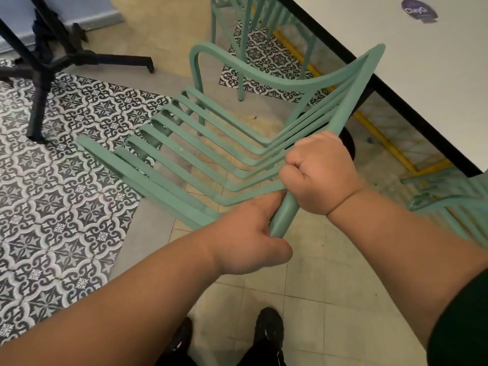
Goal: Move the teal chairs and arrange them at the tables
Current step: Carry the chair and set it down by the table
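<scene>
A teal slatted chair [200, 143] fills the middle of the head view, tilted, with its curved top rail toward me. My left hand [250, 233] grips the near end of the chair's back frame from below. My right hand [322, 173] is closed in a fist around the same frame bar just above. The chair's seat slats run away to the left, and one armrest loop rises at the far side. A white table [422, 64] with a black edge stands close on the right. A second teal chair [237, 27] stands at the far side, partly under that table.
A black table base [45, 64] with spreading feet stands at the upper left on patterned tiles. Part of a third teal chair [449, 202] shows at the right edge. A yellow bar [383, 138] runs under the white table. My shoes [269, 328] are on plain tiles below.
</scene>
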Demonstrator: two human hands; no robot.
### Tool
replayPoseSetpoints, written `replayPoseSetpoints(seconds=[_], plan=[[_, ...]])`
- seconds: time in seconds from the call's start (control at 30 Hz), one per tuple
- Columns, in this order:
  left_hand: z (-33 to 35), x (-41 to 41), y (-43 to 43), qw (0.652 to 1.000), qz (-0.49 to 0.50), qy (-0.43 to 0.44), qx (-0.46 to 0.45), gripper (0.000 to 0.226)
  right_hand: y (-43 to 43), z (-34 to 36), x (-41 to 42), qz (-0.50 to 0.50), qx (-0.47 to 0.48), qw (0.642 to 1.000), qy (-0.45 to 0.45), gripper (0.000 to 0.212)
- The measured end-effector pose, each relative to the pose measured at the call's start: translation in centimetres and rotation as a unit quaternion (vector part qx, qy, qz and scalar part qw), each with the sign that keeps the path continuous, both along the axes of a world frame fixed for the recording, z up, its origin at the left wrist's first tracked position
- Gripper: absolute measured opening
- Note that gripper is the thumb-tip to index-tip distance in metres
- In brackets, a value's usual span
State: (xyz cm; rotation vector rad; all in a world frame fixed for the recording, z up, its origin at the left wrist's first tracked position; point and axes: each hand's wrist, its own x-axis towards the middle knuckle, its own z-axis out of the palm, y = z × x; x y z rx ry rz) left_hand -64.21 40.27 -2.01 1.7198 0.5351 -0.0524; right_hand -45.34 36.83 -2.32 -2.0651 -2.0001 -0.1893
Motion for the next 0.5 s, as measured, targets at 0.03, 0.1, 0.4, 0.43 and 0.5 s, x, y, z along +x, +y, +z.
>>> replayPoseSetpoints(seconds=[0.03, 0.1, 0.4, 0.43, 0.5], plan=[[0.0, -0.3, 0.0, 1.000, -0.005, 0.001, 0.000, 0.035, -0.1, -0.1, -0.4, -0.005, 0.001, 1.000, -0.003, 0.040], [-0.2, -0.9, 0.1, 1.000, -0.010, 0.006, 0.001, 0.034, -0.2, -0.2, -0.9, -0.015, 0.002, 1.000, -0.012, 0.040], [-0.4, -3.0, 0.4, 0.999, -0.040, -0.010, -0.009, 0.038, -1.1, 0.2, -3.3, -0.050, -0.003, 0.998, 0.031, 0.039], [-0.4, -3.4, 0.5, 0.999, -0.047, -0.013, -0.008, 0.040, -1.2, 0.2, -3.8, -0.055, -0.004, 0.998, 0.037, 0.040], [-0.3, -4.4, 1.0, 0.998, -0.062, -0.005, 0.004, 0.047, -1.4, 0.1, -4.9, -0.063, 0.001, 0.997, 0.045, 0.041]])
